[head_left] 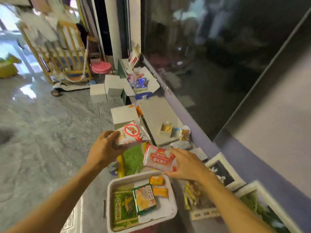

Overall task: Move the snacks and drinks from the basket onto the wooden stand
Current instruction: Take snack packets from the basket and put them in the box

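Observation:
My left hand (105, 148) grips a white snack bag with a red circle mark (132, 134), held above the floor. A red and white wafer biscuit pack (158, 158) is in my right hand (186, 163), just above the far rim of the basket. The white basket (117, 180) sits on the floor below my hands. Inside it lie a large green packet (123, 211), a smaller green-edged packet (145, 198) and two small orange packs (157, 185). A flat grey-brown board (158, 118) lies ahead along the wall; I cannot tell whether it is the wooden stand.
A green mat with a yellow edge (133, 158) lies beyond the basket. A small open carton (166, 130) stands on the board, with snack packets (185, 133) beside it. White boxes (107, 91) sit farther along the wall. Framed pictures (222, 170) lean at the right.

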### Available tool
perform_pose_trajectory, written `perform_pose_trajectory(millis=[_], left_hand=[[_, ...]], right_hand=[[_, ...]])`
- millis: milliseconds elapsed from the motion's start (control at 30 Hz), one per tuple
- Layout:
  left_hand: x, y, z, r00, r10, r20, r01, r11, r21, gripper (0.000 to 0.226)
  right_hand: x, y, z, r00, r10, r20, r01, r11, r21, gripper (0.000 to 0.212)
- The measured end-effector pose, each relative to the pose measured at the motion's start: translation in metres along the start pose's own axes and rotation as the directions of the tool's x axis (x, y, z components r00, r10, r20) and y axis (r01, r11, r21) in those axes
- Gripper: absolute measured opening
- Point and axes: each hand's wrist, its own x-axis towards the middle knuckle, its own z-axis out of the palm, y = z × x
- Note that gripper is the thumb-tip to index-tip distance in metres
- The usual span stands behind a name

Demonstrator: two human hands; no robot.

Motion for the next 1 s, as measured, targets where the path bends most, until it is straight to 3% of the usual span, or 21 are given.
perform_pose_trajectory(millis=[233, 500, 733, 1000], left_hand=[[0.026, 0.087, -0.161, 0.986, 0.145, -0.083, -0.143, 0.989, 0.027, 0.081], [0.041, 0.2, -0.22, 0.876, 0.48, -0.05, -0.48, 0.877, 0.014, 0.074], [0.016, 0.3, -0.161, 0.738, 0.671, 0.077, -0.661, 0.741, -0.117, 0.078], [-0.111, 0.438, -0.083, 0.434, 0.873, 0.221, -0.802, 0.487, -0.347, 0.084]], right_hand=[[-0.074, -0.046, -0.179, 0.972, 0.123, -0.198, -0.122, 0.992, 0.017, 0.091], [-0.177, -0.064, -0.256, 0.883, 0.339, -0.324, -0.358, 0.934, 0.0, 0.077], [-0.332, -0.071, -0.238, 0.66, 0.62, -0.425, -0.659, 0.749, 0.069, 0.085], [-0.528, -0.094, -0.166, 0.297, 0.871, -0.392, -0.861, 0.421, 0.284, 0.08]])
